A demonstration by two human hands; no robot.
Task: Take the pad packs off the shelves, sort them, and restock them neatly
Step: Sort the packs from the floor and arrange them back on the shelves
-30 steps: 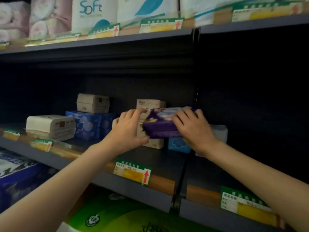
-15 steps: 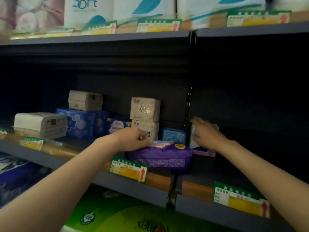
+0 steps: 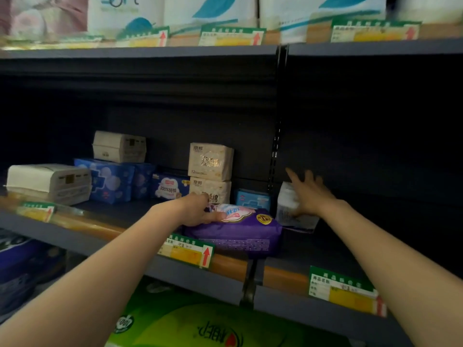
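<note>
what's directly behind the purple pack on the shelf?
Behind the purple pack stand two stacked beige packs and a small blue pack. The left hand covers the lower beige pack's bottom corner.

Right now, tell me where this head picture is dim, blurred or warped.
Head view: the shelf bay behind the right hand is nearly black; that hand and the white pack under it are motion-smeared; the top-shelf price tags are soft; the wide lens bows the shelf edges; the purple pack by the left hand reads clearest.
</note>
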